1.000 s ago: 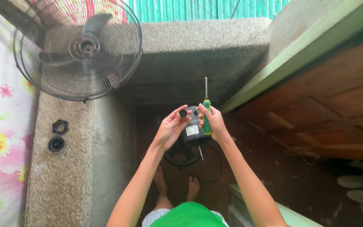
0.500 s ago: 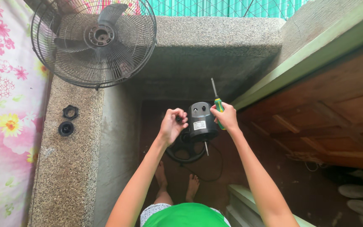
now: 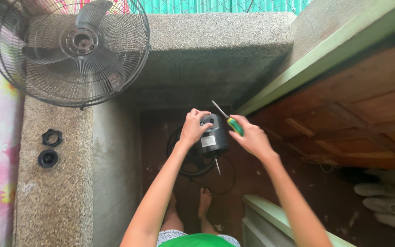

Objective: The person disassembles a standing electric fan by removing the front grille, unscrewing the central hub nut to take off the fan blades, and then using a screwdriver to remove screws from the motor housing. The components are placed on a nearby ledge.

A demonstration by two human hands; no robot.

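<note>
My left hand grips the top of a black fan motor housing, which has a white label and a metal shaft sticking out below. A black wire fan guard hangs behind the housing with a cord trailing down. My right hand holds a green-and-yellow-handled screwdriver, its blade pointing up and to the left, just right of the housing.
A fan cage with blades rests on the speckled stone ledge at upper left. Two black round nuts lie on that ledge. A wooden door stands to the right, and pale sandals lie lower right. My bare feet stand on the dark floor.
My left hand has closed onto the top of the motor housing. The screwdriver in my right hand has tilted to the left. The view has shifted.
</note>
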